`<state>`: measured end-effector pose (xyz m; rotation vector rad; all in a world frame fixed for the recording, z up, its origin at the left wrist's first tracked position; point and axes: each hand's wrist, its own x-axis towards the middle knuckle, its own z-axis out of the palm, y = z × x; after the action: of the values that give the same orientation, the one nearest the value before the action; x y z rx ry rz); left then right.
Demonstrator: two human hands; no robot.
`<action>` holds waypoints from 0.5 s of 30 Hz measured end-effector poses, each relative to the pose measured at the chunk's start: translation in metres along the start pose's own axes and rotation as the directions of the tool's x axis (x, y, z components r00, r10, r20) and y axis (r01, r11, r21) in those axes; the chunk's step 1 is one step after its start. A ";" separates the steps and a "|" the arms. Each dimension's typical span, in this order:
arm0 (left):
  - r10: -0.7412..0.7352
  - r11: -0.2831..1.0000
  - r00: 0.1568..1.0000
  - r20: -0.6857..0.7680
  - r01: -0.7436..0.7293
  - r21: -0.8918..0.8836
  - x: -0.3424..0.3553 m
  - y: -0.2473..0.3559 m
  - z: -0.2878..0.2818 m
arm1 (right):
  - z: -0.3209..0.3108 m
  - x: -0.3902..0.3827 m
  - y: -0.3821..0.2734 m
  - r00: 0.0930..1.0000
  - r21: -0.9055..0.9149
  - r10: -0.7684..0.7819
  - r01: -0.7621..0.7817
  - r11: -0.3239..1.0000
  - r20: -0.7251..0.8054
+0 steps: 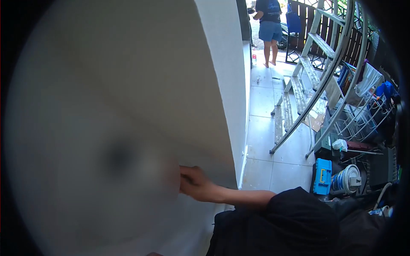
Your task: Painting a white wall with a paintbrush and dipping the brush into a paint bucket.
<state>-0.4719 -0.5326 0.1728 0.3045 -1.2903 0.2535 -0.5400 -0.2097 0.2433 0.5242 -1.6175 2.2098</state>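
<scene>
My right hand (196, 184) reaches in from a black sleeve (294, 209), close to the pale wall (179, 77). Its fingers are curled, and their tips go out of sight behind a blurred, pale edge. Whatever they grip is too blurred to make out. A large hazy patch with a dark spot covers the left of the view. At the lower edge shows a sliver of skin (154, 254), perhaps my left hand; its fingers are hidden.
Beyond the wall's corner, an aluminium stepladder (309, 72) stands on a tiled floor (260, 132). A blue toolbox (322, 177), a white bucket (351, 177) and a drying rack (363, 117) crowd the right. Another person (270, 30) stands near the brown gate (301, 23).
</scene>
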 end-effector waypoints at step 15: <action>0.002 0.998 0.999 -0.037 0.000 0.058 0.003 0.001 -0.005 | -0.034 -0.044 0.062 0.902 0.143 0.431 -0.426 0.893 -0.002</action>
<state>-0.4669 -0.5301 0.1748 0.3473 -1.2483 0.2963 -0.5348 -0.1977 0.1610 0.1673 -1.6982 2.6475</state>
